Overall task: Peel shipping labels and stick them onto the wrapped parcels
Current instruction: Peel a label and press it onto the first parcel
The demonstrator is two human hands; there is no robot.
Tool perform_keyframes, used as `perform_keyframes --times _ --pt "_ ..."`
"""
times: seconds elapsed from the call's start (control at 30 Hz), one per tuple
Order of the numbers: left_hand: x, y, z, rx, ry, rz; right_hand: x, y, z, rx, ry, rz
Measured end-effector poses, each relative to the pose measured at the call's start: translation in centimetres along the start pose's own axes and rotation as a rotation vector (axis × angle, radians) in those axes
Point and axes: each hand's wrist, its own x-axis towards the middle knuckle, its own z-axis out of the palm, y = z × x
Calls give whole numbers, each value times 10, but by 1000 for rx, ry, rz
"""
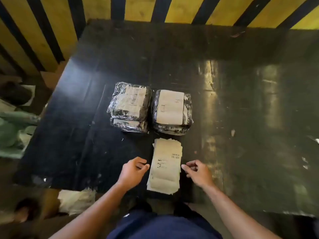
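Left hand (133,171) first: I see it hovering just beside the left edge of the label stack (164,167), fingers loosely curled and partly spread, holding nothing. Whether its fingertips touch the paper I cannot tell. Further left, off the counter (241,100), I make out a greenish bundle (12,133) and some crumpled pale paper (76,200) on the floor below the counter's near corner.

Moving right, the stack of labels lies on the dark counter near its front edge, a slightly fanned pile of tan sheets with small barcode print on the top one. Beyond it, toward the far side, I see two piles of wrapped parcels side by side. The left parcel pile (129,107) is wrapped in shiny clear film over dark contents and carries a tan label with a barcode on top. The right parcel pile (172,112) sits just beside it, also film-wrapped, with a flat tan label on top.

On the other side of the stack, the right hand (198,172) sits close to the stack's right edge, thumb and forefinger narrowed toward each other, empty as far as I can see. Behind the counter runs a yellow-and-black slatted wall (155,7).
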Motion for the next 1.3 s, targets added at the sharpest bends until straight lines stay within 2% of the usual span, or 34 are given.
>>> perform_keyframes --times 0.07,0.2,0.37,0.6,0.73,0.83,0.9,0.97,1.17,1.3 --pt "4 4 12 -62 24 -64 5 -7 12 90 27 101" --pt "9 18 29 -88 32 -109 10 -27 27 120 81 148" --pt "16 21 30 -57 -11 -161 15 -29 31 197 65 214" --pt "18 27 31 -73 8 -163 16 -20 17 335 -1 246" --pt "19 27 30 -71 -11 -163 15 -11 -1 396 28 263" --pt "14 33 26 -67 62 -155 6 -7 -18 474 33 273" --pt "7 43 22 -103 153 -116 -4 -12 -30 486 32 226" --pt "-1 56 17 -190 177 -53 -15 -27 -39 513 9 142" --pt "-26 119 -9 -500 -146 72 -47 -89 -47 506 -90 -142" --pt "-41 150 -27 -582 -107 206 -64 -117 -54 474 -136 -283"
